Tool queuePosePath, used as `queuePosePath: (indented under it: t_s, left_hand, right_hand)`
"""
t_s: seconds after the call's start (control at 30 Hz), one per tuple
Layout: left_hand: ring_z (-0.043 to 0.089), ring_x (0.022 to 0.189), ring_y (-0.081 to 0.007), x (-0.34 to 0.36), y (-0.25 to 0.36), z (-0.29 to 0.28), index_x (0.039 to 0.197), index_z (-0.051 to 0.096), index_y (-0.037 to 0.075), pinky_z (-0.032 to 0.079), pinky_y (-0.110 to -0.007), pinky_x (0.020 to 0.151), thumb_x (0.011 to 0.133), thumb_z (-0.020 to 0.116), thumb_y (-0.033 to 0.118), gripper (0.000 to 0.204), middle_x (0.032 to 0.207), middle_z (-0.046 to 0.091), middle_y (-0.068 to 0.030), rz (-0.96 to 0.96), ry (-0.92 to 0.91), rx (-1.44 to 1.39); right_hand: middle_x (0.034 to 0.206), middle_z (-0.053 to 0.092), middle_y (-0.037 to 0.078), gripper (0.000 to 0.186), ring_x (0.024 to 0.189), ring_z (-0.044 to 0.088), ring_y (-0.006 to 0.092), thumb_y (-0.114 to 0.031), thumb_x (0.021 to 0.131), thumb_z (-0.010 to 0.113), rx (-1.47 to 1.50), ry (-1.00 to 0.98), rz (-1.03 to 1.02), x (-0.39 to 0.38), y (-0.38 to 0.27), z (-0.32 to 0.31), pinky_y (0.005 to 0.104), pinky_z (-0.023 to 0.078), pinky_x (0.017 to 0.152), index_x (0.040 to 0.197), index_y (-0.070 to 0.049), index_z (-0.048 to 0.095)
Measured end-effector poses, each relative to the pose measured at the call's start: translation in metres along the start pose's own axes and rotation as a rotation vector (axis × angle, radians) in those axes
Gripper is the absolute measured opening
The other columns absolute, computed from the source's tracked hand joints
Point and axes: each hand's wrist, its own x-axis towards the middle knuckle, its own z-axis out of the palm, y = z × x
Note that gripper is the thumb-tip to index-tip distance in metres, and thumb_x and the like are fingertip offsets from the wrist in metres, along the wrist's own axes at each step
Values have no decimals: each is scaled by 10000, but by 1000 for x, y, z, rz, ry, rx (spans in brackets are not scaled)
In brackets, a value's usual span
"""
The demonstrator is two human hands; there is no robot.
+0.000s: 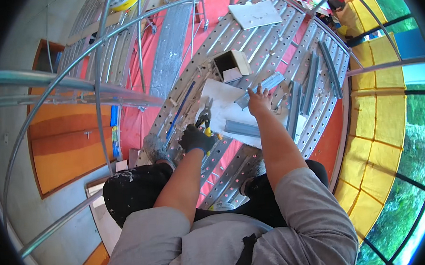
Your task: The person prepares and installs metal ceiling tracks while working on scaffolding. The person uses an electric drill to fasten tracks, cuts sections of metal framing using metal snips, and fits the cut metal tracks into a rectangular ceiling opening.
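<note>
My left hand (pixel 196 138), in a dark glove, is closed round the yellow handles of a pair of tin snips (pixel 205 114), whose dark jaws point away from me. Bare and with its fingers spread, my right hand (pixel 259 102) reaches over a short grey metal channel (pixel 272 81); its fingertips are on or just above the metal, I cannot tell which. A second short metal channel (pixel 242 128) lies between my hands, on a white board (pixel 218 93). Left of the snips is a thin blue rod (pixel 180 110).
I squat on perforated metal scaffold planks (pixel 207 54). Longer metal channels (pixel 310 84) lie at right. An open box (pixel 240 63) and a white board offcut (pixel 255 14) are farther off. Scaffold tubes (pixel 121 92) cross at left; yellow sheeting (pixel 371 146) hangs at right.
</note>
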Motion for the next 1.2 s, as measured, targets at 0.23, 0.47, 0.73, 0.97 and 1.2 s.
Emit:
queuePosePath:
  t_s: [0.23,0.47,0.73,0.97,1.2]
  left_hand:
    - [494,1349,-400,5,-2,2,1452,320,28,288,-646,1147,597,833,751,1231,1417,506,-227,22,-5,-46]
    - [465,1380,-394,11,-5,2,1587,201,60,281,-650,1154,558,835,789,1411,1490,455,-203,4,5,42]
    - [444,1423,-380,5,4,-54,1576,299,92,312,-640,1159,697,804,677,1171,1525,464,-157,80,40,27]
    - [650,1197,-311,4,-67,-368,1302,671,62,489,-450,1036,754,660,799,919,1339,656,-205,687,400,112]
    - [701,1030,-320,-87,-290,-327,1199,686,76,548,-430,856,856,652,714,725,1117,714,-210,674,838,-199]
  right_hand:
    - [1524,486,104,487,1443,415,360,-265,948,641,-18,195,-236,-9,-4,-2,657,331,1129,1414,-179,527]
    - [1251,610,258,665,1153,593,468,-462,899,718,589,530,-294,0,-17,-83,539,477,983,1317,-2,485]
    - [1168,618,182,532,1099,648,292,-402,976,692,1410,729,-354,-51,18,-225,400,532,888,1252,20,525]
    - [1144,649,130,393,1056,661,271,-374,1032,514,789,1250,-625,-51,175,-238,463,570,914,1264,-61,561]
    - [986,671,115,444,913,666,306,-461,987,605,2068,135,-101,-73,310,-205,516,577,842,1228,-89,606]
